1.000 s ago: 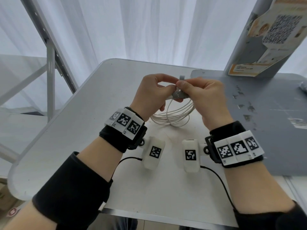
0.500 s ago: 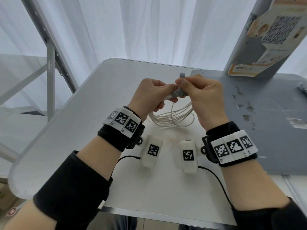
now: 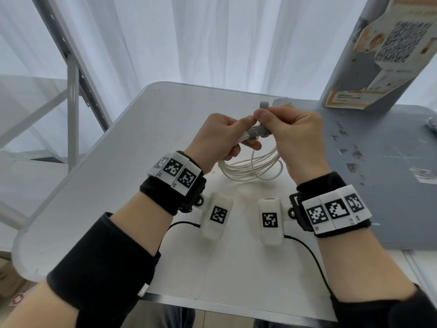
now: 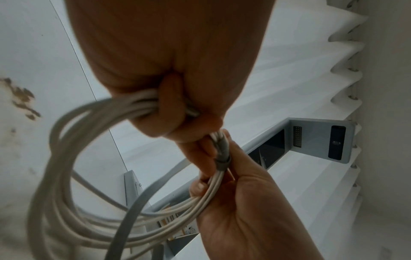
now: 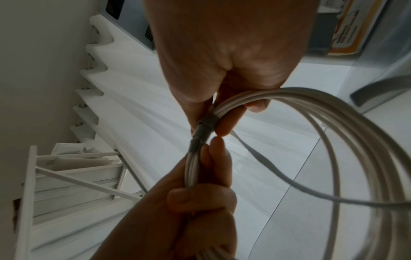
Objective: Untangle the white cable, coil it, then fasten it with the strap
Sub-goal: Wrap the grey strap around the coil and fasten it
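The white cable [image 3: 250, 168] is wound into a coil of several loops and hangs above the white table [image 3: 113, 176]. My left hand [image 3: 221, 136] grips the gathered strands at the coil's top [image 4: 142, 102]. A grey strap [image 3: 256, 131] is wrapped round the bundle between both hands [image 5: 201, 132]. My right hand [image 3: 287, 132] pinches the strap's free end, whose tip [image 3: 263, 104] sticks up above my fingers. In the left wrist view the strap [image 4: 222, 156] sits by my right hand's fingers [image 4: 233, 176].
A grey table [image 3: 378, 166] with scuffed spots adjoins on the right. A grey post [image 3: 369, 50] with an orange printed card stands at the back right. White curtains hang behind. A white metal frame [image 3: 71, 110] stands at the left.
Both hands have stayed together on the bundle and shifted slightly; my right fingers moved closer to my left thumb, drawing the strap over the strands. The coil hangs as before.
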Demonstrator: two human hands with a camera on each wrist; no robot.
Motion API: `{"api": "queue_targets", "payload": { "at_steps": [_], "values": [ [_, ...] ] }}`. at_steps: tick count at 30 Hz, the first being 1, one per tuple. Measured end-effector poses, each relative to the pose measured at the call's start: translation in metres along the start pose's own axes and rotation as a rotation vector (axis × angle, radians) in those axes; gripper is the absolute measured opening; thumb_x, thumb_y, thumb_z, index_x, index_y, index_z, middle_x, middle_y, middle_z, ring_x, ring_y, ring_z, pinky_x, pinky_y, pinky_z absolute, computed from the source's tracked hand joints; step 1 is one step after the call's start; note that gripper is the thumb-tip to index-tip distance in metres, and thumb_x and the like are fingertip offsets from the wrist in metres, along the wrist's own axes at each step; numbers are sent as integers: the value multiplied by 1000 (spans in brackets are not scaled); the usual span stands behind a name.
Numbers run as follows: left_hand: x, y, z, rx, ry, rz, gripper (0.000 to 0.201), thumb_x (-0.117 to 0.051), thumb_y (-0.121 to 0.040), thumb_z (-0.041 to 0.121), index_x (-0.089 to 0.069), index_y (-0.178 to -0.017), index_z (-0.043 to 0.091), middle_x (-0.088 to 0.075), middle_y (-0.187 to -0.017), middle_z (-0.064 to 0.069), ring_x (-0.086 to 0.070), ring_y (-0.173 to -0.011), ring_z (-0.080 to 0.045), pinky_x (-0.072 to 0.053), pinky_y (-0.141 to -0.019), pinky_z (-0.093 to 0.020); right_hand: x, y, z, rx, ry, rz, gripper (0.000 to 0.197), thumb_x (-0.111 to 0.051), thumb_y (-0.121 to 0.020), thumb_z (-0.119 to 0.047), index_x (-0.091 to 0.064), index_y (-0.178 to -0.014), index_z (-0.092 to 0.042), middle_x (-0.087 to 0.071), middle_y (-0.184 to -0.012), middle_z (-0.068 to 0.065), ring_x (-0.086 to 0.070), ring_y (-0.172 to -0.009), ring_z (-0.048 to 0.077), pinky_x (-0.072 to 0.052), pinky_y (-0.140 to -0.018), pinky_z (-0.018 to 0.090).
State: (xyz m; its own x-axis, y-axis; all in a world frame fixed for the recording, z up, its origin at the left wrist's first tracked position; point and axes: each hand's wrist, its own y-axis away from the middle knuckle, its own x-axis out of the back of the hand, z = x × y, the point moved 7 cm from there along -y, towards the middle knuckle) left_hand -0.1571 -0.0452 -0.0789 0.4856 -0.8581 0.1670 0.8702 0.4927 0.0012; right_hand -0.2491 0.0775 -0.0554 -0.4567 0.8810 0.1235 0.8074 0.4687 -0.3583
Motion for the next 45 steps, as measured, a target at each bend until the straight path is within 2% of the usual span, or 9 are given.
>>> {"api": "queue_targets", "payload": {
  "at_steps": [3, 9, 16, 20, 25, 28, 31, 37, 45],
  "values": [
    [-4, 1, 2, -10, 43, -80, 44, -56, -100, 42, -76, -86, 6, -78, -85, -9, -43, -47, -10, -36, -48, -21, 5, -1, 0, -5, 3, 25, 3, -79, -88, -17, -78, -85, -18, -74, -86, 14, -68, -65, 10, -54, -66, 20],
    [-10, 4, -2, 77, 113, -221, 26, -60, -99, 27, -75, -99, 5, -78, -98, -9, -48, -61, -7, -39, -55, -17, 9, -2, 2, -12, 15, 62, 11, -81, -86, -19, -77, -78, -26, -75, -83, 9, -68, -66, 7, -54, -68, 19],
    [-7, 4, -4, 147, 213, -178, 25, -61, -99, 23, -73, -97, 1, -77, -94, -12, -63, -63, -7, -50, -56, -18, 1, -2, 0, 10, -37, 3, 10, -82, -85, -17, -79, -79, -25, -70, -82, -8, -69, -78, 5, -54, -78, 21],
    [-5, 5, -3, 141, 297, -132, 26, -62, -98, 23, -73, -97, -1, -76, -89, -12, -73, -75, -14, -60, -66, -28, -7, 1, -4, 50, -86, -97, 11, -81, -85, -15, -80, -85, -25, -70, -106, -5, -69, -99, 3, -54, -83, 20],
    [-5, 4, -5, 142, 434, -92, 23, -56, -101, 14, -73, -103, -2, -75, -88, -13, -75, -84, -24, -61, -68, -34, -18, 4, -7, 98, 21, -242, 18, -84, -82, -22, -80, -86, -39, -65, -130, -16, -58, -120, -2, -45, -104, 23],
    [-7, 2, -3, 153, 566, -151, 26, -53, -102, 19, -72, -111, 3, -74, -94, -11, -73, -88, -20, -61, -79, -37, -18, 3, -3, 111, 91, -248, 21, -87, -77, -26, -81, -86, -44, -55, -143, -19, -42, -140, 10, -35, -117, 37],
    [-10, 2, -1, 178, 624, -234, 28, -52, -102, 24, -70, -114, 7, -73, -96, -8, -71, -93, -18, -59, -88, -38, -17, 3, -1, 79, 101, -270, 25, -88, -77, -22, -80, -86, -44, -46, -153, -17, -36, -144, 7, -30, -120, 33],
    [-9, 4, -2, 163, 496, -239, 34, -56, -100, 30, -68, -120, 6, -73, -97, -8, -73, -83, -18, -60, -71, -30, -18, 4, 3, 49, 71, -337, 21, -88, -76, -23, -82, -85, -41, -45, -154, -16, -41, -141, 2, -32, -121, 44],
    [-2, 3, -3, 121, 453, -176, 24, -65, -93, 23, -73, -103, 3, -74, -88, -9, -72, -78, -18, -60, -70, -30, -23, 7, 2, 39, 63, -409, 23, -87, -77, -19, -82, -86, -39, -44, -155, -11, -35, -141, -9, -31, -119, 30]
  ]
}}
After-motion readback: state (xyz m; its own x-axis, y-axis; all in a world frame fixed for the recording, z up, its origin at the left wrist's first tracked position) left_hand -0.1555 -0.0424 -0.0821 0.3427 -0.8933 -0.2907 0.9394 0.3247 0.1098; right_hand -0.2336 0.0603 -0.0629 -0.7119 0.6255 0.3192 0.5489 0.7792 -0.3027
